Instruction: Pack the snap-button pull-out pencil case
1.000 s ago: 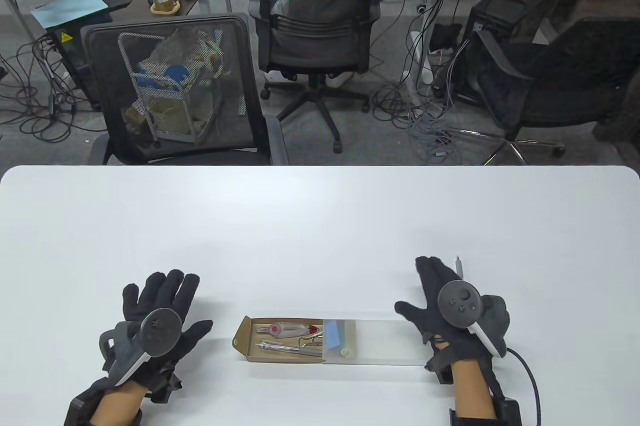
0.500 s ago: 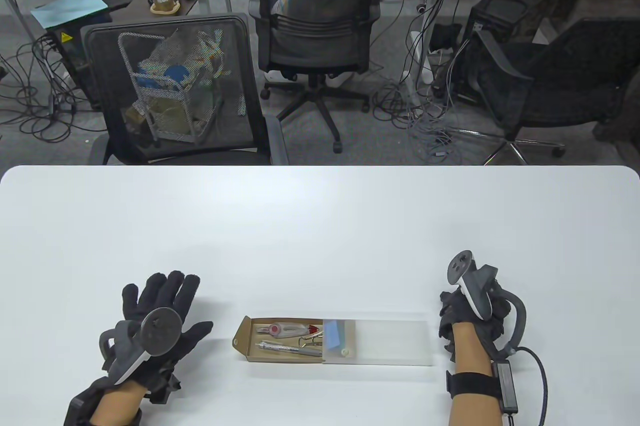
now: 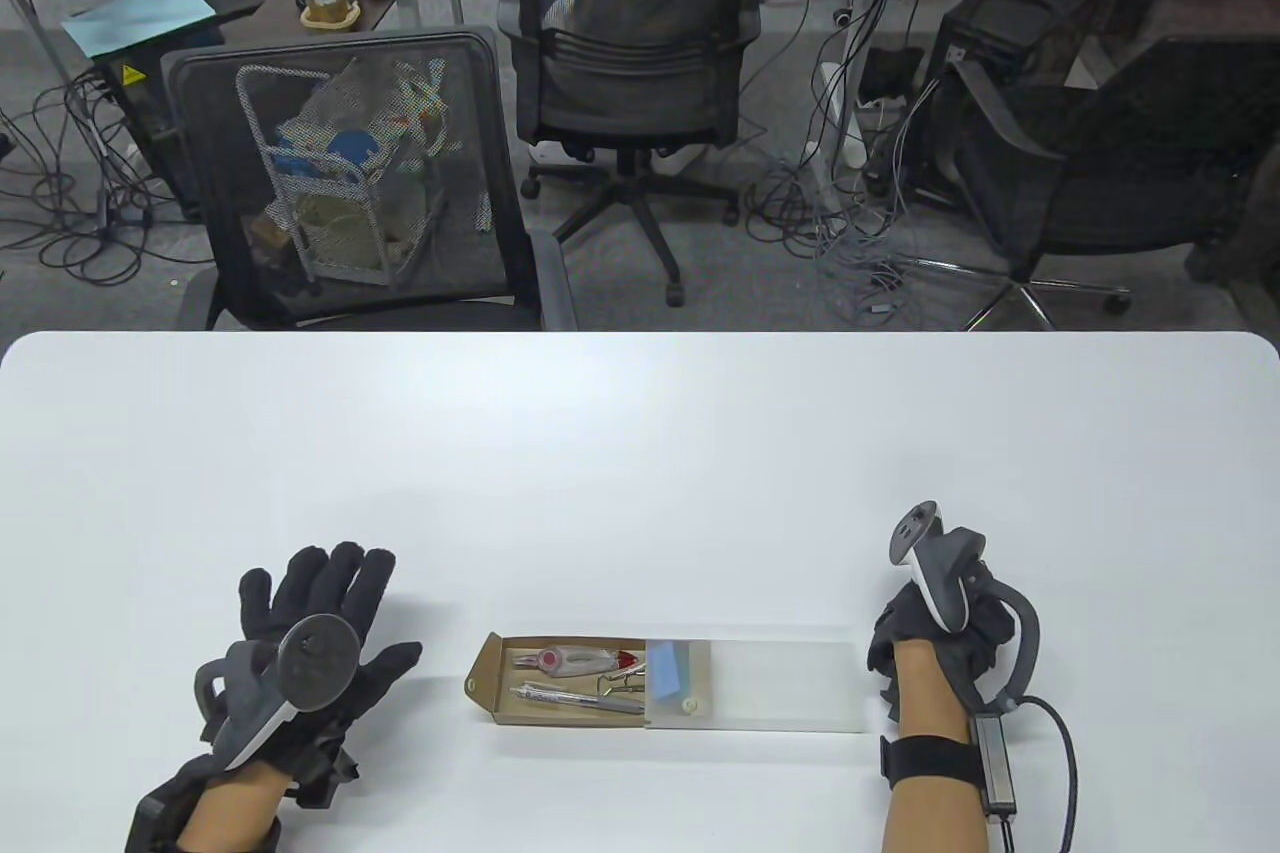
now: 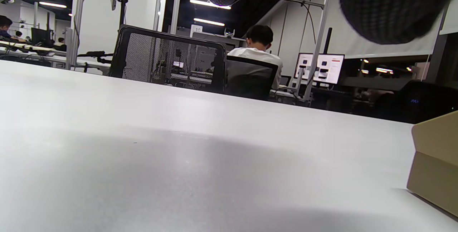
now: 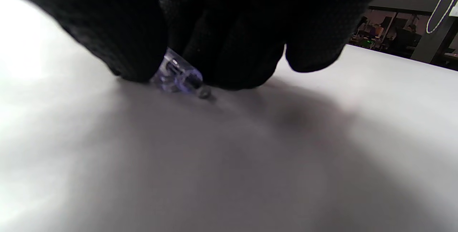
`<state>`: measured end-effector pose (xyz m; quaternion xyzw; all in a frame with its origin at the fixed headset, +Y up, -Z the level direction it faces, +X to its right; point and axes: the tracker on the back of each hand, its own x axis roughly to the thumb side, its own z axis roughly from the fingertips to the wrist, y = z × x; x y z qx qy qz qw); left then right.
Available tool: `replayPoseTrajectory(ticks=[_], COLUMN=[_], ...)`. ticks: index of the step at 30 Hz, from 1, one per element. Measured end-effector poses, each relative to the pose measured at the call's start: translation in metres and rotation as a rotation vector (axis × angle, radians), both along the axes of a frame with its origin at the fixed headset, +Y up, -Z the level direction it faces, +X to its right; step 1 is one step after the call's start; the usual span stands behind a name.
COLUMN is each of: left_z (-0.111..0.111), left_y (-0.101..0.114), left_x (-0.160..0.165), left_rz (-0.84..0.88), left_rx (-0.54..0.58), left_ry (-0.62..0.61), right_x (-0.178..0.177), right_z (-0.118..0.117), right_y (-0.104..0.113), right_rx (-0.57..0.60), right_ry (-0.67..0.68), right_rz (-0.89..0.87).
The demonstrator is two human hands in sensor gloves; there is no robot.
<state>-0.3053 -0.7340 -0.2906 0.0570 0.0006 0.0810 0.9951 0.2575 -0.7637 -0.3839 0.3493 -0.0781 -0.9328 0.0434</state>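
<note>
The pencil case lies near the table's front edge: a brown cardboard drawer (image 3: 560, 683) pulled out to the left of a clear sleeve (image 3: 770, 688). The drawer holds a pen, a red-tipped tool, a clip and a blue eraser (image 3: 668, 665). The drawer's corner shows in the left wrist view (image 4: 434, 156). My left hand (image 3: 325, 608) rests flat and spread on the table, left of the drawer, holding nothing. My right hand (image 3: 915, 628) is curled by the sleeve's right end; in the right wrist view its fingers (image 5: 229, 46) pinch a clear purple pen (image 5: 177, 76) against the table.
The white table (image 3: 640, 453) stretches back beyond the case. Black mesh office chairs (image 3: 350, 183) stand behind its far edge, with cables on the floor.
My right hand has turned from flat and spread to curled over the pen that lay beside it, and has drawn back toward the sleeve's right end. My left hand has barely moved.
</note>
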Motion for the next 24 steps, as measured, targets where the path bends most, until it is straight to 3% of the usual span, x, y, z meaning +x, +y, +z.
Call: replayPoseTrajectory(ticks=[11,17,24], left_z=[0.000,0.001,0.001], left_y=[0.000,0.001,0.000], left_x=[-0.001,0.000,0.001], left_rz=[0.004,-0.002,-0.015], left_rx=[-0.005,-0.010,-0.009], left_ry=[0.002,-0.001,-0.010], right_x=[0.002,-0.031,-0.104], right_z=[0.006,0.014,0.036], right_y=[0.000,0.031,0.073], right_rx=[0.037,0.179,0.356], right_ry=[0.071,0.254,0.533], right_rz=[0.018,0.048,0.051])
